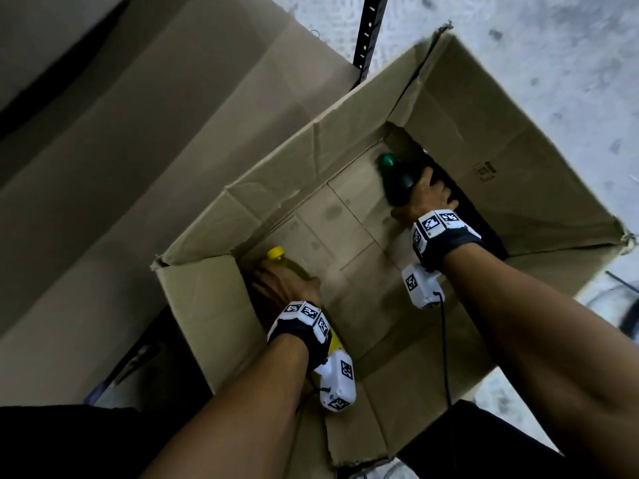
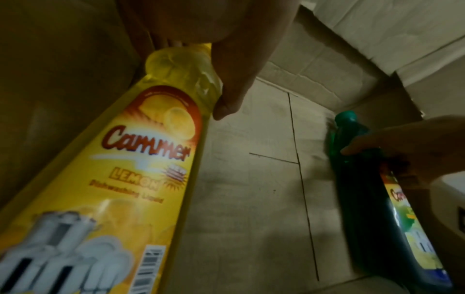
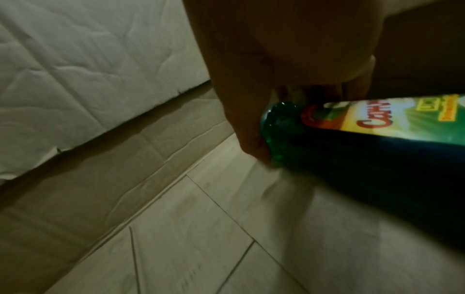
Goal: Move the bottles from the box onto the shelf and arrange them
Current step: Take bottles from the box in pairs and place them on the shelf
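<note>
Both hands are down inside the open brown cardboard box (image 1: pixel 518 140). The left hand (image 1: pixel 283 281) wraps the yellow lemon dish-liquid bottle (image 2: pixel 141 159) at its neck; the right hand (image 1: pixel 428 198) wraps the dark green bottle (image 3: pixel 377 151). These look like the last two — neither shelved yet.

The big cardboard box (image 1: pixel 511 140) is looking plain brown all over. The yellow plastic bottle (image 2: pixel 141 159) is showing a yellow cap and a yellow label with red letters, a lemon picture and white dishes. The dark green plastic bottle (image 3: pixel 365 163) is wearing a green cap and a label in green, yellow and red. The wrist bands (image 1: pixel 304 314) are showing black and white square patterns.
</note>
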